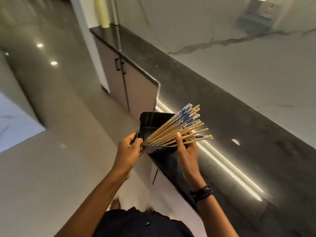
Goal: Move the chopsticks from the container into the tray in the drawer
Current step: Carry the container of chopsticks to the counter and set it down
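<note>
A black rectangular container [153, 119] is held tilted in front of me, above the counter's front edge. Several wooden chopsticks [172, 130], some with blue-and-white patterned tops, fan out of it toward the right. My left hand [129, 149] grips the container's left corner. My right hand [187, 151] holds the fanned chopsticks from below, with the thumb laid over them. No drawer or tray is in view.
A dark stone countertop [239, 134] runs diagonally from the back left to the lower right, with a light strip reflected in it. Grey cabinet doors [119, 82] with black handles stand below it. The marble wall [222, 40] carries a socket at top right.
</note>
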